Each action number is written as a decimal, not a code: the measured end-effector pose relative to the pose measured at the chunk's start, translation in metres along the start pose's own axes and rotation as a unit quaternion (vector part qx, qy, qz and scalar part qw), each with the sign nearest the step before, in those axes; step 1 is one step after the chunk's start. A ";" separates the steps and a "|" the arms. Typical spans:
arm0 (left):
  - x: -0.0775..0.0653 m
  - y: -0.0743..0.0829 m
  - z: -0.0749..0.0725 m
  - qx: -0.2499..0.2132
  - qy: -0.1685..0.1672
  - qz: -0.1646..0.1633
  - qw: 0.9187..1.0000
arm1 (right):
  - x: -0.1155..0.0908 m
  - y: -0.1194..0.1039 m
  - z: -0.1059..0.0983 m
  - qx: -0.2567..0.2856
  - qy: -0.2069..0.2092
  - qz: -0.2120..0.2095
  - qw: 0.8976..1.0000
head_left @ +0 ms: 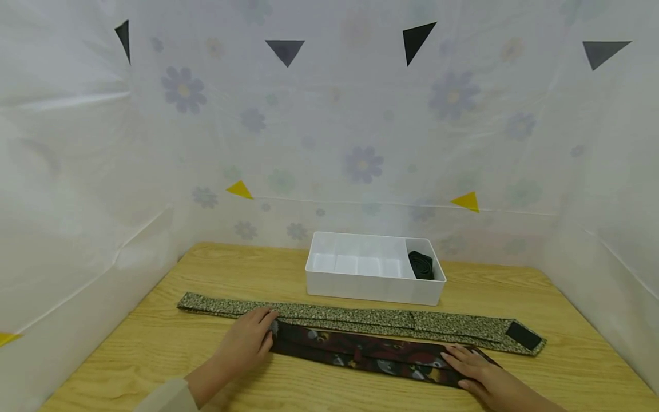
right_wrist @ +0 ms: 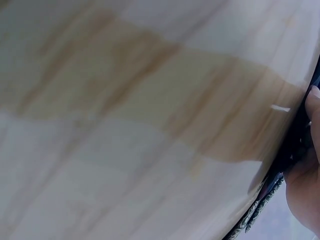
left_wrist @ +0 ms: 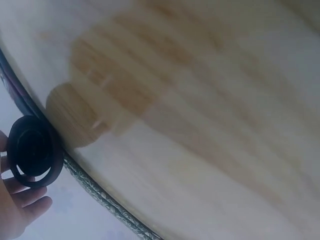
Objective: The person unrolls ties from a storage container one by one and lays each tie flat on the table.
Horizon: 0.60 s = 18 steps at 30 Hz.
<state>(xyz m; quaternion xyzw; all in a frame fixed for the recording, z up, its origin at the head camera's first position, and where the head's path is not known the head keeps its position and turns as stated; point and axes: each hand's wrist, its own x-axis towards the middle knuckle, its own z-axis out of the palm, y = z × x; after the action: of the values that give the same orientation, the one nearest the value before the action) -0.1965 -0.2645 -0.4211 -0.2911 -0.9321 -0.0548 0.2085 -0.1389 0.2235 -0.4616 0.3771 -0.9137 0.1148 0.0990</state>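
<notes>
A dark necktie (head_left: 360, 352) with a red and grey pattern lies lengthwise across the front of the table. At its left end, my left hand (head_left: 248, 337) grips a dark coiled part (left_wrist: 32, 150), which shows beside the fingers in the left wrist view and is hidden by the hand in the head view. My right hand (head_left: 479, 375) rests on the tie near its right end, fingers extended over the fabric and thumb at the near edge. Just behind lies an olive patterned necktie (head_left: 355, 315), stretched out, with a black patch at its right end.
A white divided box (head_left: 373, 289) stands at the back of the wooden table (head_left: 134, 349). In its right compartment sits a dark rolled necktie (head_left: 422, 265); the large left compartment shows its bare floor. White flowered sheeting (head_left: 309, 131) encloses the back and sides.
</notes>
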 end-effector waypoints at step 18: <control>-0.005 -0.016 0.003 0.029 0.007 -0.012 0.999 | -0.004 0.008 -0.002 0.025 -0.022 0.008 0.999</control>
<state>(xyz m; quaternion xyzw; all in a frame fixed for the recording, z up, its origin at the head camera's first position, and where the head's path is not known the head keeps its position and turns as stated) -0.2032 -0.2798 -0.4257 -0.2735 -0.9352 -0.0325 0.2224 -0.1412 0.2320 -0.4617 0.3747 -0.9154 0.1304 0.0682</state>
